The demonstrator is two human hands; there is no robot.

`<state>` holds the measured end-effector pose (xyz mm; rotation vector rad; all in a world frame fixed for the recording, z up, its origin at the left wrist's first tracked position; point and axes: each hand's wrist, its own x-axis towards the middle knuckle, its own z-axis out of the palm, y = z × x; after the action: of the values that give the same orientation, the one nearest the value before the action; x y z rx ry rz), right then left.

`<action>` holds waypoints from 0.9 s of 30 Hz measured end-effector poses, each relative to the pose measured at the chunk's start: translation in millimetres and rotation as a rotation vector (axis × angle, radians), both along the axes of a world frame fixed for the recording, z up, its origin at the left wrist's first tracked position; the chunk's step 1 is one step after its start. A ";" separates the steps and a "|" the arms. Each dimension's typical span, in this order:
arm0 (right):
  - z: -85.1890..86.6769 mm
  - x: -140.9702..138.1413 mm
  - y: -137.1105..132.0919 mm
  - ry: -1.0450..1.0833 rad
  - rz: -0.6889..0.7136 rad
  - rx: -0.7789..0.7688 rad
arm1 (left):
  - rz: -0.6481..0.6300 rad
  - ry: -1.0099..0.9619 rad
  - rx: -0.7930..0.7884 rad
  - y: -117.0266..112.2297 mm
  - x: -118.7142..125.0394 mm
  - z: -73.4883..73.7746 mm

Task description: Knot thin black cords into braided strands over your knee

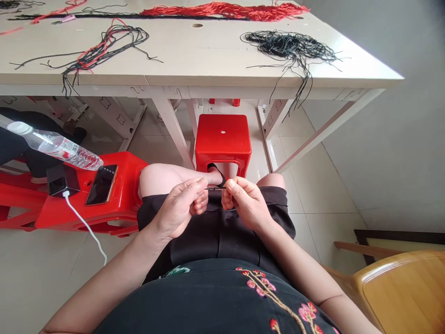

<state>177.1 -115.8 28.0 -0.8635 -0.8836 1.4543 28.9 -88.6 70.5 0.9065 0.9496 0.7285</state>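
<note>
Above my lap, my left hand (186,202) and my right hand (245,199) face each other, a short gap apart. A thin black cord (216,188) runs taut across that gap, pinched between thumb and finger on both sides. The remaining fingers of each hand are curled inward, so most of the cord is hidden. Ahead on the table, a tangled pile of black cords (288,45) lies to the right, with loose ends hanging over the edge. A bundle of black cords (104,46) with a red strand rests to the left.
Along the back of the white table (208,60) lies a long red cord bundle (222,10). A red stool (223,134) stands under it. On another red stool (128,185) at left are a plastic bottle (62,147), a phone (102,184) and a dark box (63,180). A wooden chair (406,292) is at right.
</note>
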 end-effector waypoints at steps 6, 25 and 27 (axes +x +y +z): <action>6.7 -1.3 -0.9 0.368 0.183 -0.127 | -0.072 -0.045 -0.101 -2.6 6.6 -2.3; 14.0 -1.0 -0.2 0.338 0.075 -0.269 | -0.028 0.295 0.704 -3.0 -0.3 -16.0; 13.8 -1.4 -0.3 0.311 0.063 -0.239 | -0.035 0.413 0.910 -0.9 0.4 -13.3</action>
<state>175.7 -116.1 41.8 -0.7600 -0.5155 1.7177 29.3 -89.5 57.2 1.9217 0.9495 0.9811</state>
